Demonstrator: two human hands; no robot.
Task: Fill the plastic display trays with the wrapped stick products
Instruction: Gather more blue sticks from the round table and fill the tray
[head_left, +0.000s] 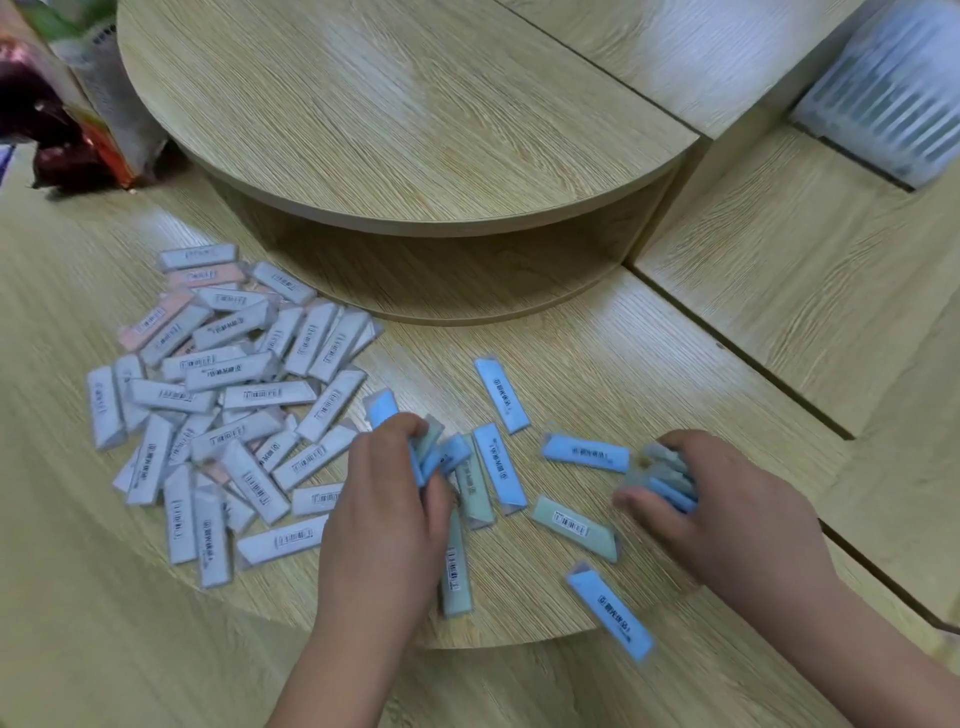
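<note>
1. Between the hands, loose sticks (501, 465) are lying flat on the table (649, 364), mostly pointing away, some crosswise.
2. Left hand (387, 499) is gripping blue sticks (434, 460); right hand (727, 509) is clutching another bundle (672, 486).
3. Grey pile (223, 395) is lying left of both.

Heap of grey and pink wrapped sticks (228, 395) at left, blue and green sticks (501, 396) scattered flat beside it

A big pile of wrapped sticks (218, 395) lies on the table (623, 364), to the left. Loose sticks (584, 454) lie right of it, around the left hand (384, 519) and right hand (727, 514), some in each. A round shelf (389, 104) stands behind. A plastic tray (883, 93) sits far back right, a bag (67, 119) far back left.
</note>
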